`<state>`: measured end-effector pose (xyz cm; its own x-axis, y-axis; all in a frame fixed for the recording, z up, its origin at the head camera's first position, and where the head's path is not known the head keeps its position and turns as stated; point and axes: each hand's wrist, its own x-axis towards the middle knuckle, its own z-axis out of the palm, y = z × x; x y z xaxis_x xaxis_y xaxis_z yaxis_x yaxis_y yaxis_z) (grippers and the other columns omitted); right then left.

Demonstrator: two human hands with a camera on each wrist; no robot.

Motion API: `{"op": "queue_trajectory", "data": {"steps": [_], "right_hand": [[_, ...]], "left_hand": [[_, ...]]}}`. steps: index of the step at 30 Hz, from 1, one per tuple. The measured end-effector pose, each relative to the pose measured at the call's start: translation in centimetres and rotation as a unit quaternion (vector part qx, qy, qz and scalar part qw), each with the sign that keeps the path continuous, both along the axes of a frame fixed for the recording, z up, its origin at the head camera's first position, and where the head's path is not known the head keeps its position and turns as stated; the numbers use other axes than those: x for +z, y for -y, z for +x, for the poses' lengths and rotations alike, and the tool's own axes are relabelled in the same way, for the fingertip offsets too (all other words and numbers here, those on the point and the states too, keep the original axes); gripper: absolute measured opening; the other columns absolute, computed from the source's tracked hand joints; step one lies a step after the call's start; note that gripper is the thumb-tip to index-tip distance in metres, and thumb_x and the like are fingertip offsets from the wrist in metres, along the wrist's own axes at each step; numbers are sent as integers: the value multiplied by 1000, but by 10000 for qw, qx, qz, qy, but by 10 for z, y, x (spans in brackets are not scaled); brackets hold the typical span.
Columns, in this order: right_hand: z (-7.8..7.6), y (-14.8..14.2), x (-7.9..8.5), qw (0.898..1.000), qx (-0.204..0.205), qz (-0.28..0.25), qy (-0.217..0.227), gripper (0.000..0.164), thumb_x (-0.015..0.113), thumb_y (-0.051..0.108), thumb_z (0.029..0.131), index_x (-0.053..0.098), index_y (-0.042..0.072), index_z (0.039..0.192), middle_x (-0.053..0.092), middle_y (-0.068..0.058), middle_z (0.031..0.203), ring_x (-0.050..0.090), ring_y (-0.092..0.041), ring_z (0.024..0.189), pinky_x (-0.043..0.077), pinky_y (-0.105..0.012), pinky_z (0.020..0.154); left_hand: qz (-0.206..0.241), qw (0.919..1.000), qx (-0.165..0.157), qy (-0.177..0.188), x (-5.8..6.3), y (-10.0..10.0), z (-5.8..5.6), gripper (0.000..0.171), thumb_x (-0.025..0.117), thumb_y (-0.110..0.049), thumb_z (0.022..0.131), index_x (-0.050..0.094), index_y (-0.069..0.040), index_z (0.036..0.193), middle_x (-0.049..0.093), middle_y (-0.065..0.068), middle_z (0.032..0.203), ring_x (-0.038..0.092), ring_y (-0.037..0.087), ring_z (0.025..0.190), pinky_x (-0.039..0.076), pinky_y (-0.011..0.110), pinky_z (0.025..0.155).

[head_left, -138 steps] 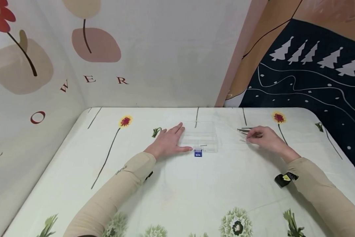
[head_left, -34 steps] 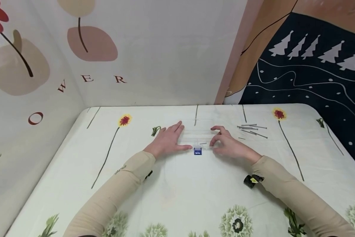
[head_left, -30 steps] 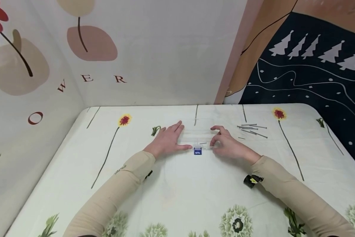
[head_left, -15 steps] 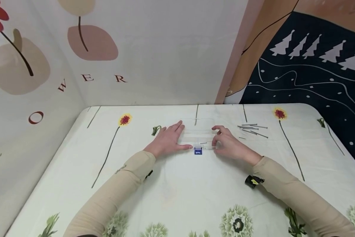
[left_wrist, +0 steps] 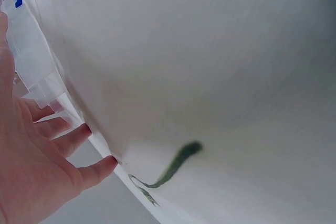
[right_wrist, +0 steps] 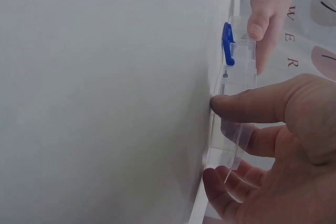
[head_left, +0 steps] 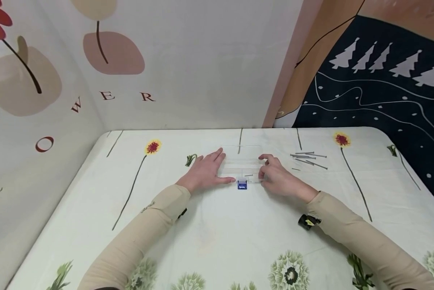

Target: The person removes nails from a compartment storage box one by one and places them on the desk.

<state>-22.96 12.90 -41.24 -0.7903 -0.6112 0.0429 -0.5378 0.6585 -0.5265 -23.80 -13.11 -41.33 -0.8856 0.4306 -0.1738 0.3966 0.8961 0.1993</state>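
A clear plastic compartment box with a blue latch at its front lies on the table. One small nail shows in a front compartment. My left hand rests against the box's left side, fingers spread and straight, thumb along the front edge. In the left wrist view, its fingertips touch the tablecloth. My right hand pinches the box's front right corner between thumb and index finger. In the right wrist view, that thumb is at the front wall; the index fingertip shows blurred through the plastic.
Several long nails lie in a loose pile right of the box, with a short nail nearer the right hand. A flower-print cloth covers the table. Fabric walls stand behind it.
My right hand has moved left from the long nails to the box's right corner, leaving the nails in a pile. Over the last second it shifts only slightly; my left hand stays put.
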Motion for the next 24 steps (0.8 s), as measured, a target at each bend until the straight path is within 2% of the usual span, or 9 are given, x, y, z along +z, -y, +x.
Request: {"op": "queue_trajectory", "data": {"steps": [12,18,24], "right_hand": [[0,-2,-1,9996,31,-143,231,14,60,-8,79,57,6,81,29,-30,141,38,-42,115,36,-53,94],[-3,-5,-2,9973,-12,-442,592,14,60,-7,80,57,7,83,28,-27,142,39,-38,114,35,-52,94],[-4,-11,-2,9925,76,-759,951,10,61,-2,85,57,7,86,24,-24,145,43,-38,116,35,-54,97]], "left_hand": [[-1,10000,12,-6,0,0,0,97,50,-72,86,27,-5,152,15,10,160,26,30,141,21,56,110],[9,10000,9,0,1,0,0,96,50,-72,86,28,-5,152,16,10,160,26,29,141,22,56,110],[-33,10000,18,6,0,-1,-1,97,49,-72,85,27,-6,152,15,10,160,25,29,142,22,56,110]]}}
